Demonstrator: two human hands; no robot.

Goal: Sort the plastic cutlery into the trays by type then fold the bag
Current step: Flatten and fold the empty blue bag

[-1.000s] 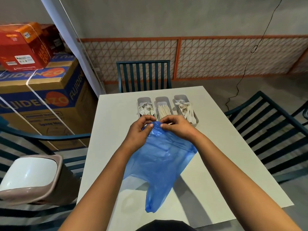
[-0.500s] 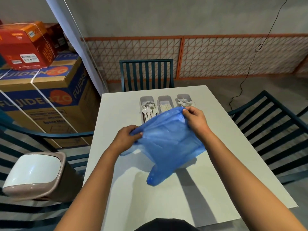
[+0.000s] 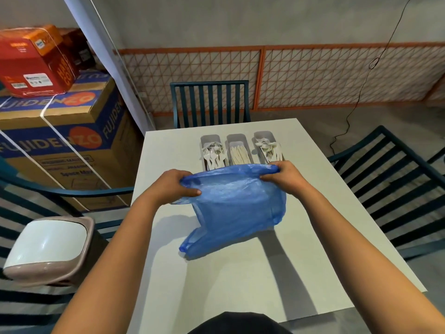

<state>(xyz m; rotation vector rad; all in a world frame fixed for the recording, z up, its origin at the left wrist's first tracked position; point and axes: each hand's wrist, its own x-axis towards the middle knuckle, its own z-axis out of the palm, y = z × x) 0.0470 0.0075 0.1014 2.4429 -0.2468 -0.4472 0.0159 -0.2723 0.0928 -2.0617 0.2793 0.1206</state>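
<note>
- you face a grey wall with orange lattice
- teal chairs ring your white table
- boxes stacked left

**Around the surface: chairs, boxes, a bin**

A white surface stands among dark teal slatted chairs: one at the far side, one to the right, one to the left. Beside the left chair sits a bin with a white swing lid. A large cardboard box printed FUJIDENZO carries a red box. An orange lattice panel lines the grey wall, and a black cable hangs down it.
</note>
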